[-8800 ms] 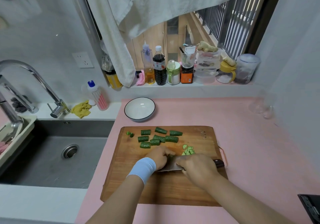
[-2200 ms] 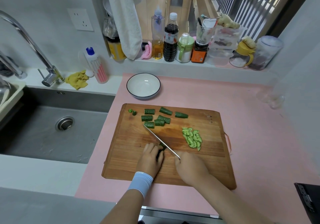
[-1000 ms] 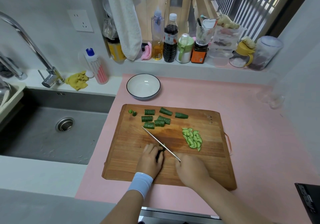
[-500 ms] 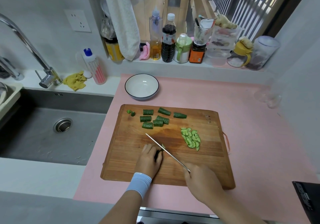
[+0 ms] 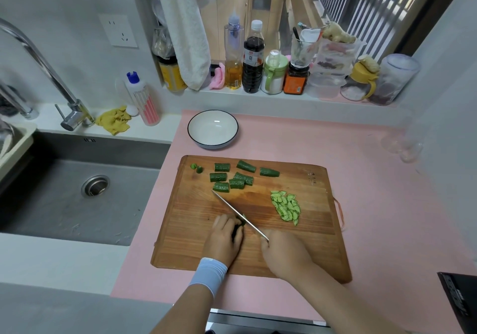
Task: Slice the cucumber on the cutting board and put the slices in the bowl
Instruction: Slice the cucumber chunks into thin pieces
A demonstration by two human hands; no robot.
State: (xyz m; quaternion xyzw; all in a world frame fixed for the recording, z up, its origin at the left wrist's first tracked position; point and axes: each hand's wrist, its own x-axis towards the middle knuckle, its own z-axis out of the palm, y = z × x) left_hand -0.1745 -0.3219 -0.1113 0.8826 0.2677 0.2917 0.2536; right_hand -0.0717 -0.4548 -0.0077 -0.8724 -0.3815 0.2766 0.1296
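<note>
left hand (image 5: pixel 224 239) curls over half-hidden cucumber piece (image 5: pixel 238 228); right hand (image 5: pixel 284 253) apparently grips knife (image 5: pixel 227 204).

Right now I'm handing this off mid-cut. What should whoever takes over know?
Left hand holds a cucumber piece down on the cutting board. Right hand grips the knife, with the blade against that piece.
Done: a pile of slices lies on the board's right side.
Left: finish the held piece, slice the several chunks near the far edge, then move all slices into the bowl, which holds none yet.
</note>
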